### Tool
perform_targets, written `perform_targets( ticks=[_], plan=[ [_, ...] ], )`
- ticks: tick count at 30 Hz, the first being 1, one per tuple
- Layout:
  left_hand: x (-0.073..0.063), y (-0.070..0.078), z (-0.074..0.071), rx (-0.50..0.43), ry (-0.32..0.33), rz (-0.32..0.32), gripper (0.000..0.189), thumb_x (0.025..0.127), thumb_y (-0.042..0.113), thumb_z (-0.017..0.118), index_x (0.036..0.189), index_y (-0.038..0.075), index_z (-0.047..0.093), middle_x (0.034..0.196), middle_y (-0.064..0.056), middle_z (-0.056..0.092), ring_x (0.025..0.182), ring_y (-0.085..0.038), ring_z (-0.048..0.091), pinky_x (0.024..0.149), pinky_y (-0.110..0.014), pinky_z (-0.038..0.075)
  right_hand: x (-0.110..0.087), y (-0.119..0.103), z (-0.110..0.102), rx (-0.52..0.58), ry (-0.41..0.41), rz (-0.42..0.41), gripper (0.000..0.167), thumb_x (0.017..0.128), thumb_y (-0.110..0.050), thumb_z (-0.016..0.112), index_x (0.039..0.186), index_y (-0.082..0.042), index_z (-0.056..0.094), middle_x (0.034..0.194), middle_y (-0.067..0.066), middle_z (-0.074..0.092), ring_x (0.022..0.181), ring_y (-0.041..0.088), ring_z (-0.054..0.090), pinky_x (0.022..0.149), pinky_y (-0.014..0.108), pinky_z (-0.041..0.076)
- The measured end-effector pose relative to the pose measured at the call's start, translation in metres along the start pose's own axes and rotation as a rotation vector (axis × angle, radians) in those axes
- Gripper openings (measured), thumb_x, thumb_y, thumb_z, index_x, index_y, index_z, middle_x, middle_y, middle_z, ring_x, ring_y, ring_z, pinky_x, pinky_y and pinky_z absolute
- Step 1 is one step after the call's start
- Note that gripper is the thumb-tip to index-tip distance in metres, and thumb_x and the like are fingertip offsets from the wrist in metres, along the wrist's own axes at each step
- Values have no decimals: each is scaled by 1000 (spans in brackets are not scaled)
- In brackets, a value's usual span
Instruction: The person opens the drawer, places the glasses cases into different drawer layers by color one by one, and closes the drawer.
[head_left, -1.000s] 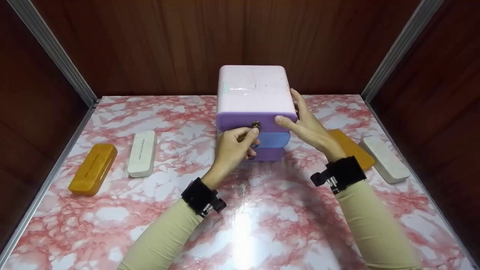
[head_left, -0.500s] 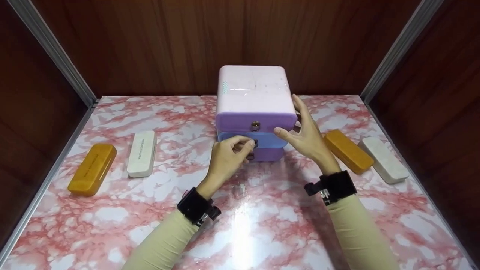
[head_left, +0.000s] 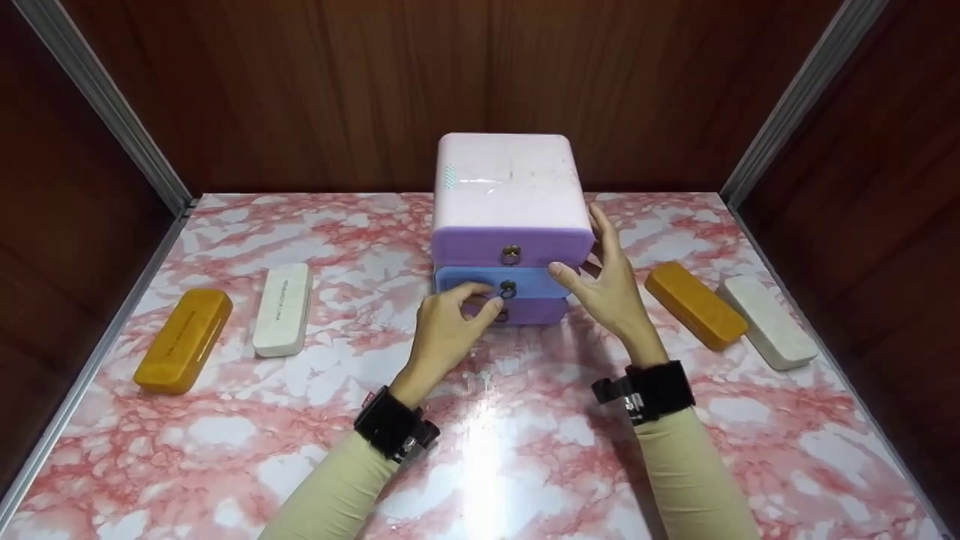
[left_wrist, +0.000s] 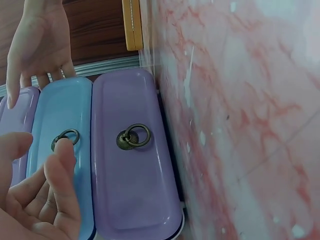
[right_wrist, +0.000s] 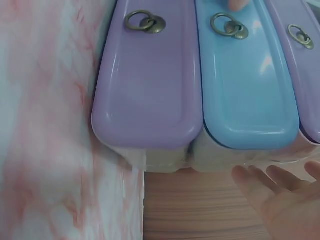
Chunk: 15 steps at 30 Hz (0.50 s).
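A small pink drawer cabinet stands at the back middle, with a purple top drawer, a blue middle drawer and a purple bottom drawer, all pushed in. Each front carries a brass ring pull. My left hand is before the blue drawer, thumb and index apart, just left of its ring pull; in the left wrist view an index fingertip overlaps that ring. My right hand lies along the cabinet's right side, fingers extended, thumb by the blue front's right end.
On the left of the marbled table lie a mustard case and a white case. Another mustard case and another white case lie to the right. Wooden panels enclose the back and sides.
My left hand has let go of the top drawer's ring pull and moved down to the blue drawer. My right hand has slid lower along the cabinet's right side.
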<state>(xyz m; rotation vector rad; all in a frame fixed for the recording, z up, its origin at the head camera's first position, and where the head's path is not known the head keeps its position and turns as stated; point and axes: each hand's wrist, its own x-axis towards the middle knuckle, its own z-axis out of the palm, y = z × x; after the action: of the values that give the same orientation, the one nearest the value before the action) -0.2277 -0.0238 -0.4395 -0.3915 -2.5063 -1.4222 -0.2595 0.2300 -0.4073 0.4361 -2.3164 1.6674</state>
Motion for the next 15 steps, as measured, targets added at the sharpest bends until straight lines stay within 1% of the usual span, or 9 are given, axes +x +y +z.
perform_targets(
  ticks=[2, 6, 10, 13, 14, 15],
  plan=[
    [1, -1, 2, 4, -5, -6, 28, 97, 36, 78, 116, 17, 81, 102, 2, 80, 83, -15, 73, 79, -34, 59, -1, 0, 2, -8, 17, -4, 98, 94, -27, 83, 170, -18, 21, 166, 10, 40, 146, 28, 49, 120, 52, 43],
    [2, -2, 6, 2, -22, -41, 28, 96, 38, 78, 115, 18, 81, 106, 1, 79, 83, -15, 71, 81, -35, 58, 0, 0, 6, -26, 47, -10, 95, 95, -28, 83, 169, -17, 26, 163, 11, 43, 141, 30, 54, 117, 53, 47],
    [3, -4, 10, -19, -40, -57, 25, 97, 37, 78, 113, 18, 82, 106, 2, 79, 90, -16, 72, 85, -36, 58, 0, 2, 8, -30, 56, -11, 93, 95, -28, 83, 169, -17, 27, 161, 11, 46, 139, 30, 55, 115, 54, 48],
    [4, -4, 13, -71, -61, -69, 25, 98, 36, 77, 112, 16, 81, 104, 1, 79, 95, -19, 74, 84, -33, 58, 1, 3, 9, -25, 62, -25, 90, 96, -27, 82, 168, -18, 29, 159, 10, 48, 137, 30, 57, 114, 55, 49],
    [4, -4, 13, -104, -70, -86, 26, 98, 36, 77, 113, 15, 81, 103, 0, 80, 92, -23, 75, 82, -31, 58, 1, 4, 10, -25, 66, -29, 89, 96, -28, 82, 168, -20, 30, 158, 10, 49, 137, 30, 57, 114, 55, 49],
    [4, -4, 14, -143, -81, -108, 27, 98, 36, 77, 113, 14, 80, 101, -2, 80, 89, -26, 76, 76, -29, 58, 1, 4, 10, -25, 69, -34, 88, 96, -28, 82, 167, -20, 30, 157, 10, 50, 136, 29, 58, 114, 54, 50]
  ],
)
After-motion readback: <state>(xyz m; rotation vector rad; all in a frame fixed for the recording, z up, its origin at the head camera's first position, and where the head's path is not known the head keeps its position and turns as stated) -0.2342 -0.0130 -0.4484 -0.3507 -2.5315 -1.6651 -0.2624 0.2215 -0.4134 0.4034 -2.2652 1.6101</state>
